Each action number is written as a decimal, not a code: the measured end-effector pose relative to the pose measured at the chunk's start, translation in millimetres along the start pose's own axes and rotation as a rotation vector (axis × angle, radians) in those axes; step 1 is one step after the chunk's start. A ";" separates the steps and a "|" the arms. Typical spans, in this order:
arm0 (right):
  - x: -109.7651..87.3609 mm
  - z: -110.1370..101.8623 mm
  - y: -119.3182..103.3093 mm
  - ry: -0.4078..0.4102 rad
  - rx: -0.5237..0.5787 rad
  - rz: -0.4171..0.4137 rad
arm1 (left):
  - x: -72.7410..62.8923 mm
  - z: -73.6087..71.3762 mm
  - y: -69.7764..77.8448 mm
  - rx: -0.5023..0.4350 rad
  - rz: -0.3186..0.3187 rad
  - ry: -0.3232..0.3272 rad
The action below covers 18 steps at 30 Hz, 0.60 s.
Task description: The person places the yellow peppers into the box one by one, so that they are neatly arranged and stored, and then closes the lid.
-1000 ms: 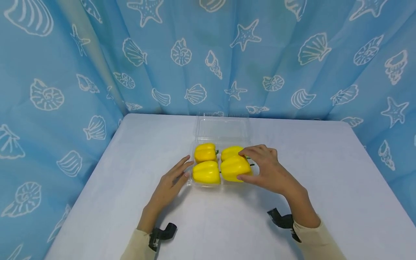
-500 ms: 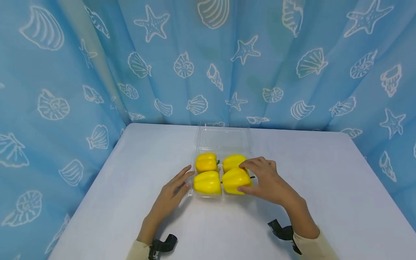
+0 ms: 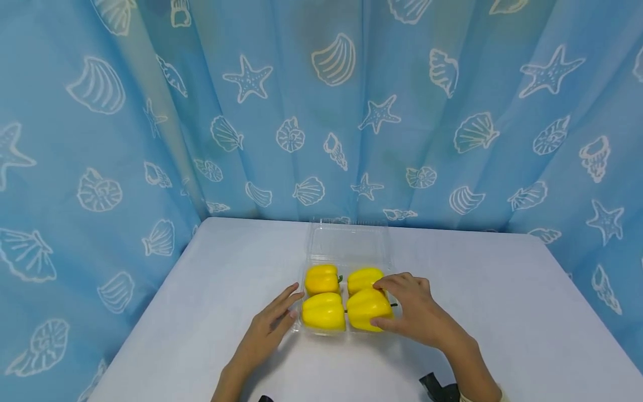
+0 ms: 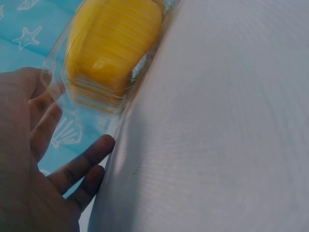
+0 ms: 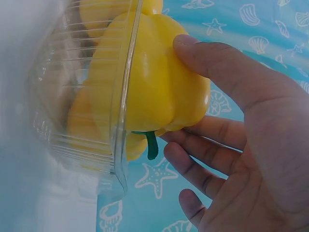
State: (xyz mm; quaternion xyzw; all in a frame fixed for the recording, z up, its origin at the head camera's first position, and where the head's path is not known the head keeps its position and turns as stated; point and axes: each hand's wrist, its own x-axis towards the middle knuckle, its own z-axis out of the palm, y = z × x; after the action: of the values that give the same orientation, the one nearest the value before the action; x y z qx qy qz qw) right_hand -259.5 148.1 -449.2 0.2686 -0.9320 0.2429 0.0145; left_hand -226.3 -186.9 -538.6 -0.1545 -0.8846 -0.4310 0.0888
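Note:
Four-sided and see-through, a plastic clamshell box (image 3: 321, 333) lies with its lid (image 3: 349, 243) folded back. Inside are a front left yellow bell pepper (image 3: 323, 311), a back left bell pepper (image 3: 321, 280), a back right bell pepper (image 3: 363, 279) and a front right bell pepper (image 3: 368, 310). My right hand (image 3: 414, 310) grips the front right one between thumb and fingers; its green stem (image 5: 152, 145) points toward the palm. Relaxed, spread fingers of my left hand (image 3: 266, 329) rest at the box's left rim (image 4: 60, 67), holding nothing.
The box stands on a white-covered table (image 3: 502, 290), near its middle. A blue curtain (image 3: 402, 111) with shell and starfish prints hangs behind the table's far edge and along the left. A black wrist mount (image 3: 442, 389) sits on the right wrist.
The head view has tilted up, so everything sits lower in it. My right hand has lowered the front right bell pepper slightly into the box. My left hand stays at the rim.

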 end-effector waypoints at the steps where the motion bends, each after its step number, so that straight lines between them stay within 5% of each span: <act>1: -0.2 0.0 0.1 -0.001 -0.001 0.002 | -0.1 -0.1 0.2 -0.003 0.002 -0.001; 10: -1.7 2.4 1.8 -0.019 -0.003 0.023 | -2.2 -0.1 1.5 -0.028 -0.045 -0.026; 18: -0.3 1.7 2.9 -0.015 0.005 0.013 | -0.1 0.4 2.0 -0.044 -0.022 -0.013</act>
State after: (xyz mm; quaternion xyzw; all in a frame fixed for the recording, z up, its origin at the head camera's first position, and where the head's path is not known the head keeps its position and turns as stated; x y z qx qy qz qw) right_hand -260.6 149.7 -452.0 0.2643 -0.9331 0.2436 0.0053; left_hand -225.4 -185.4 -537.4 -0.1493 -0.8772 -0.4502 0.0748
